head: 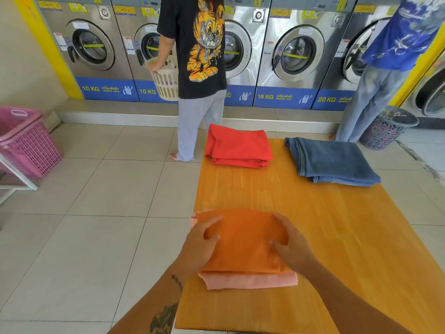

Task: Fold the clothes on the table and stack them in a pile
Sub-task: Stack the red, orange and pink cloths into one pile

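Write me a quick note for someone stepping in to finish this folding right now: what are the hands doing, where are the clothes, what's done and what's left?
Left hand and right hand: both lie flat, palms down, on the folded orange cloth, gripping nothing.
That orange cloth sits on a folded pale pink cloth at the near left of the orange wooden table.
A folded red garment lies at the far left edge, and folded blue jeans at the far right, each apart from the rest.
Done: everything looks folded; two pieces stacked.
Left: probably bring the red garment and jeans onto one pile.

Bright even daylight – soft shadows, edges bowed – slight blur.
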Tool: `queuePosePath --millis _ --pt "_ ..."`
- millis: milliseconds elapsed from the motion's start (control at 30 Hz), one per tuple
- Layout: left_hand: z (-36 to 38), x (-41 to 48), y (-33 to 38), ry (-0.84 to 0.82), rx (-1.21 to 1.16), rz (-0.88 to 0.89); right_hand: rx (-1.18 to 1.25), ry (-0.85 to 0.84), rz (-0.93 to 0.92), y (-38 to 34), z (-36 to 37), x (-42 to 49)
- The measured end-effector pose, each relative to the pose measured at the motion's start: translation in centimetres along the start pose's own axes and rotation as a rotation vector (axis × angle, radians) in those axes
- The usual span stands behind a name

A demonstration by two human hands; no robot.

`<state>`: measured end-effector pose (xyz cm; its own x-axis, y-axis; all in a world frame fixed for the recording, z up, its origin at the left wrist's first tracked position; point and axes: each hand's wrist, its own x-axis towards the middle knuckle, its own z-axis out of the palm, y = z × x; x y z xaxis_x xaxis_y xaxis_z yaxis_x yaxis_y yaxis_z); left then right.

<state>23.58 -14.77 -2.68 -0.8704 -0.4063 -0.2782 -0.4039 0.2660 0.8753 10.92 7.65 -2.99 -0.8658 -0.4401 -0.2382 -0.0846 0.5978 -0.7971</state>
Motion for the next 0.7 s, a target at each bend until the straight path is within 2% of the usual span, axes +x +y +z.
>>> queuePosePath --millis 167,533,700 --pt "0.1 0.6 0.5 0.063 -0.030 -0.026 0.010 -0.036 0.021 0.0 -0.2 1.2" --pt "0.8 4.4 2.8 0.168 -0.034 0.001 0.132 0.067 -0.002 -0.5 -2.1 5.5" --pt "1.0 6.2 2.2 0.016 0.033 -0.164 -0.070 -0.158 0.059 0.4 -2.0 7.2"
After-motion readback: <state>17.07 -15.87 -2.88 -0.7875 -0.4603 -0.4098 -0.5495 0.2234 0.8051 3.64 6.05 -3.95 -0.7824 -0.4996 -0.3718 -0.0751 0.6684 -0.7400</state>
